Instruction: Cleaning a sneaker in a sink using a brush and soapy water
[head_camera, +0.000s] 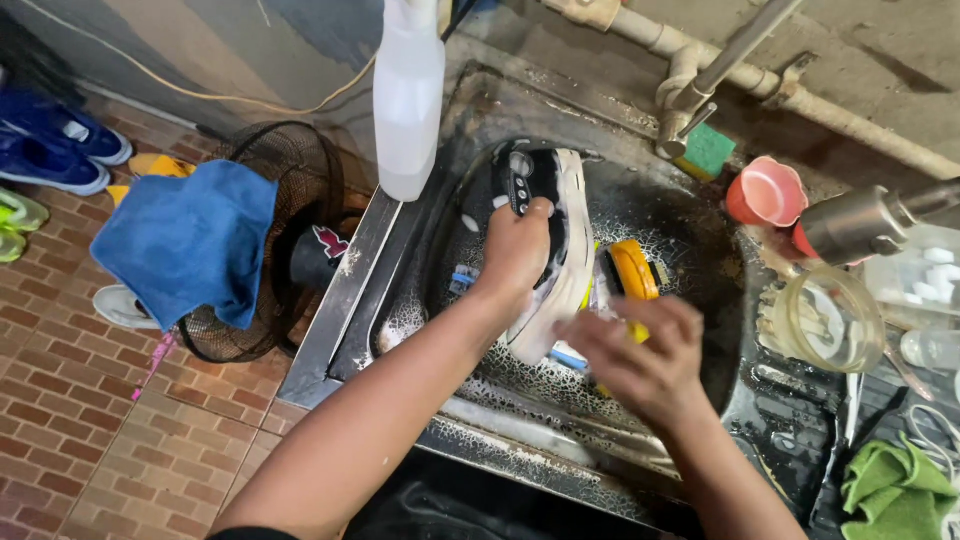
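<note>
A white sneaker with a black sole (555, 235) lies sole-up in a dark, sudsy metal sink (690, 215). My left hand (515, 250) is closed around the shoe's middle and holds it over the basin. My right hand (640, 355) is blurred and grips a yellow scrub brush (632, 272) against the shoe's side. Foam covers the sink's floor around both hands.
A white spray bottle (408, 95) stands on the sink's left rim. A tap and pipes (705, 85) run along the back, with a green sponge (708, 150), a pink cup (768, 192), a glass jar (825, 320) and a green cloth (895, 490) at right. A fan (290, 250) draped with a blue towel (185, 240) and shoes (55, 145) sit on the brick floor.
</note>
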